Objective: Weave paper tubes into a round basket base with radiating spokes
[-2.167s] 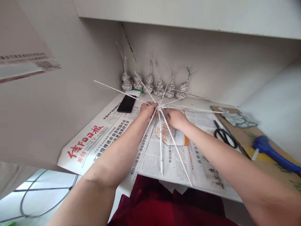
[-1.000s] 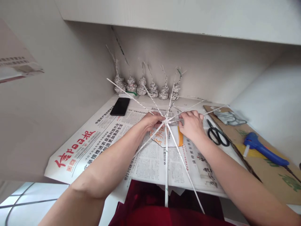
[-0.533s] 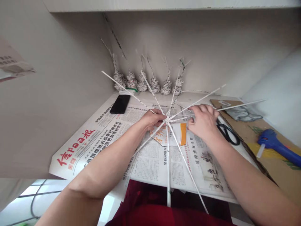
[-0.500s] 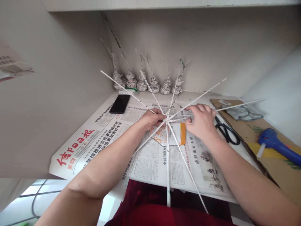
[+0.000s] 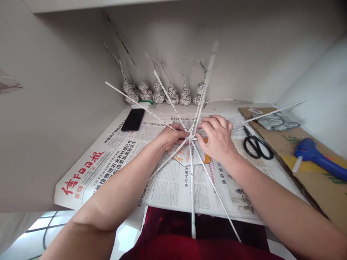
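Thin rolled newspaper sticks cross at a woven centre and spread outward like spokes above the newspaper. My left hand pinches that centre from the left, thumb on top. Close by on the right, my right hand has its thumb and index finger curled at a paper stick, which rises blurred toward the back wall; the exact contact is partly hidden. Another stick reaches out to the right beyond my right hand. Beneath the centre lies a white and orange piece of packaging, partly covered.
Newspaper sheets cover the tabletop. Several woven paper gourds line the back wall. A black phone lies left; black scissors lie right. A blue glue gun and a clear plastic bag rest on cardboard.
My right hand has moved left to the centre of the spokes. One stick has swung from pointing right to nearly upright. My left hand keeps its pinch. The view has shifted slightly.
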The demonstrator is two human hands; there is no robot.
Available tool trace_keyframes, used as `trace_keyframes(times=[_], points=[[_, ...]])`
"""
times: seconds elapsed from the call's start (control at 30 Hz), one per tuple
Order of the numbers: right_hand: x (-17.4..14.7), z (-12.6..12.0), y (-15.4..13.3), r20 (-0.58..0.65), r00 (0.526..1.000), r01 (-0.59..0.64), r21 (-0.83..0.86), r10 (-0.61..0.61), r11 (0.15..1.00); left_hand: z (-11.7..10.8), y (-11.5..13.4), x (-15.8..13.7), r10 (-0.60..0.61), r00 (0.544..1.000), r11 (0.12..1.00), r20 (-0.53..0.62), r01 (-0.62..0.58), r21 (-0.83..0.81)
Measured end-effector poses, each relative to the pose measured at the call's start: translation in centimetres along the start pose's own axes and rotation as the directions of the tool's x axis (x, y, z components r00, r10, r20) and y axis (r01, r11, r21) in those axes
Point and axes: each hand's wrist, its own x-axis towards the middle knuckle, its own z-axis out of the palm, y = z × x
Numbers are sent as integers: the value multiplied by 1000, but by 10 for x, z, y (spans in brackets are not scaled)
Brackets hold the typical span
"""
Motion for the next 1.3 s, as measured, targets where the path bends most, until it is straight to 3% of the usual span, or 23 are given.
trace_keyframes(times=[0.23, 0.4, 0.57, 0.9, 1.13, 1.3], points=[[-1, 15, 15, 7, 962, -275, 45, 274, 961, 1, 3, -2, -24, 999, 1000, 26, 24, -16], [1, 23, 24, 122, 904, -425, 360, 409, 831, 5, 3, -5, -28, 998, 999, 50, 30, -28], [0, 21, 18, 212, 946, -324, 654, 246, 683, 4, 2, -4, -35, 999, 999, 40, 37, -31], [0, 30, 14, 245, 959, -281, 772, 142, 570, 4, 2, -2, -61, 998, 997, 17, 62, -36], [1, 34, 12, 244, 947, -319, 782, 208, 535, 5, 1, 0, -72, 997, 997, 15, 72, 7], [4, 35, 13, 323, 909, -418, 706, 264, 572, 6, -1, -1, -61, 998, 997, 21, 60, 39]])
